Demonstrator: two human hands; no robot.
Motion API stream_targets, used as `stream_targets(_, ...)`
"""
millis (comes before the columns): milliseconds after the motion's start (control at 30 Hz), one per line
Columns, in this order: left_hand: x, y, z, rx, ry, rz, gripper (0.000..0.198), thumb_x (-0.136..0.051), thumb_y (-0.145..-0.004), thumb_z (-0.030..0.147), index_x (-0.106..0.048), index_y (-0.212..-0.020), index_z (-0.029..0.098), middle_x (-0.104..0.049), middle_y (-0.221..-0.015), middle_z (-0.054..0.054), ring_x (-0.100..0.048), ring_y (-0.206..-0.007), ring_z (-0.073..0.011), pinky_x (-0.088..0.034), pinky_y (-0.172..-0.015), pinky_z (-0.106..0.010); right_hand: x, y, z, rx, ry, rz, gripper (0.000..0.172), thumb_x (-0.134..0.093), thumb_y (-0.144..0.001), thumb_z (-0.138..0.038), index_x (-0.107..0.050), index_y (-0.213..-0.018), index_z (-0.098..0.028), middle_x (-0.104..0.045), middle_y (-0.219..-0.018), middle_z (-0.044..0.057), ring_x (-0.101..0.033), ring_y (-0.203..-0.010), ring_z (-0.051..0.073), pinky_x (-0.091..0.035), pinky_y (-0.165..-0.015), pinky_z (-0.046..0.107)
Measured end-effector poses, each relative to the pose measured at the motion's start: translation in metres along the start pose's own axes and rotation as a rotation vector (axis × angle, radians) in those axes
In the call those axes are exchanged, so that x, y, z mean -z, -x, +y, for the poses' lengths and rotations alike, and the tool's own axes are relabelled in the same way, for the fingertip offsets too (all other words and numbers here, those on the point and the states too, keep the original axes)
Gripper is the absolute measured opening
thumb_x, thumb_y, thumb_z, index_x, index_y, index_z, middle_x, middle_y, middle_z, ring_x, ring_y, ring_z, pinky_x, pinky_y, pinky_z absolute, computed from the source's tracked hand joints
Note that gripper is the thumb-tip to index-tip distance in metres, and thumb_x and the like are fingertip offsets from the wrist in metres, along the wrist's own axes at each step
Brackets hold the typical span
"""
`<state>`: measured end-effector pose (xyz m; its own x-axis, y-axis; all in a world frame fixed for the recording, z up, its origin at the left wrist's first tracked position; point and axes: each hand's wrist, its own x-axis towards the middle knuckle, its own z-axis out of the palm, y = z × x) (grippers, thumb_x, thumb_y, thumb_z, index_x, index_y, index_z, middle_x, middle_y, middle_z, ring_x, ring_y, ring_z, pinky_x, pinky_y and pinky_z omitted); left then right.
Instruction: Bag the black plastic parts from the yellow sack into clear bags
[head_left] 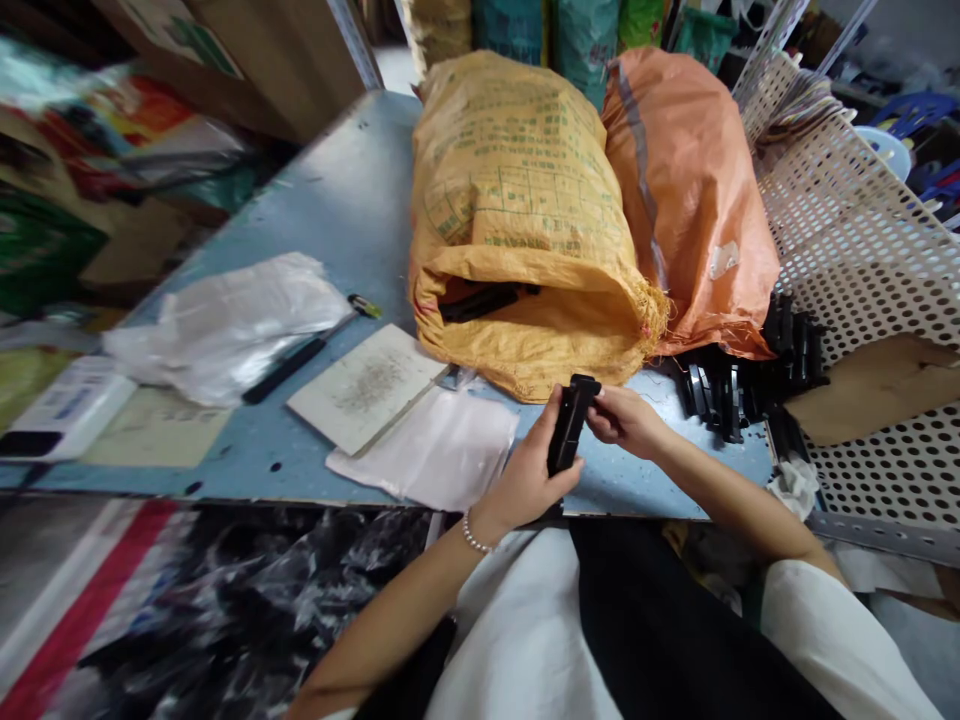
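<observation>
My left hand (pixel 529 475), with a beaded bracelet at the wrist, is closed round a long, narrow black plastic part (pixel 571 425) held tilted over the front of the blue table. The fingers of my right hand (pixel 628 420) are curled in and pinch at the upper end of this part. Just beyond lies a yellow woven sack (pixel 525 200), its mouth facing me, with dark pieces (pixel 487 300) inside. To the right, a heap of similar black parts (pixel 724 395) rests by an orange sack (pixel 690 200).
Left of my hands are clear plastic bags (pixel 442 450), a whitish board (pixel 367 385), a black-handled tool (pixel 285 370) and a white box (pixel 67 405). A perforated white panel (pixel 885 300) bounds the right side. Black items in clear wrapping (pixel 262 600) fill the space below the table edge (pixel 247 498).
</observation>
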<state>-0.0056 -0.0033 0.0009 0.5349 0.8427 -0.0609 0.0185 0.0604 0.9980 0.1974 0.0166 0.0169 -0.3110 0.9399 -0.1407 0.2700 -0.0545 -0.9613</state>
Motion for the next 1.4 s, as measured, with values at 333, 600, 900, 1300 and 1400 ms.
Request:
stream_targets(333, 0.016, 0.006, 0.015, 0.278, 0.531, -0.136, 0.082, -0.070, -0.081, 0.033, -0.028, -0.152, 0.032, -0.061, -0.103, -0.006, -0.064, -0.069, -0.0127, -0.055, -0.056, -0.024, 0.031, -0.004, -0.027, 0.507, 1.017, -0.063, 0.041, -0.039, -0.102, -0.048, -0.062, -0.081, -0.021, -0.058, -0.072, 0.007, -0.049, -0.071, 0.020, -0.039, -0.067, 0.033)
stream_targets(600, 0.005, 0.015, 0.018, 0.227, 0.390, -0.128, 0.090, -0.069, -0.083, 0.035, -0.018, -0.157, 0.033, -0.060, -0.103, -0.005, -0.064, -0.072, -0.0138, -0.057, -0.062, -0.027, 0.021, -0.001, -0.023, 0.354, 0.623, -0.064, 0.052, -0.043, -0.094, -0.065, -0.051, -0.064, -0.023, -0.050, -0.061, 0.002, -0.043, -0.058, 0.015, -0.035, -0.059, 0.030)
stream_targets(900, 0.015, 0.005, 0.007, 0.138, 0.292, 0.069, 0.093, -0.073, -0.081, 0.037, -0.020, -0.157, 0.029, -0.065, -0.108, -0.005, -0.067, -0.089, -0.0172, -0.055, -0.082, -0.031, 0.000, 0.007, -0.015, 0.035, 0.291, -0.144, 0.057, -0.027, -0.099, -0.065, -0.055, -0.080, -0.019, -0.052, -0.059, -0.002, -0.047, -0.051, 0.013, -0.036, -0.051, 0.025)
stream_targets(1300, 0.005, -0.030, -0.039, 0.159, 0.248, 0.218, 0.055, -0.065, -0.085, 0.048, -0.060, -0.131, 0.018, -0.071, -0.114, -0.007, -0.065, -0.107, -0.0271, -0.050, -0.093, -0.036, -0.012, -0.005, -0.003, 0.328, 0.980, -0.311, 0.052, -0.029, -0.106, -0.049, -0.064, -0.084, -0.017, -0.067, -0.073, 0.003, -0.055, -0.061, 0.014, -0.031, -0.058, 0.026)
stream_targets(1400, -0.013, -0.035, -0.065, 0.103, -0.124, 0.203, 0.049, -0.059, -0.089, 0.034, -0.057, -0.135, 0.016, -0.069, -0.122, -0.012, -0.062, -0.115, -0.0302, -0.047, -0.100, -0.042, -0.001, -0.065, -0.006, 0.213, 0.894, -0.209, 0.049, -0.025, -0.107, -0.044, -0.065, -0.095, -0.018, -0.070, -0.086, 0.004, -0.062, -0.075, 0.016, -0.039, -0.066, 0.026)
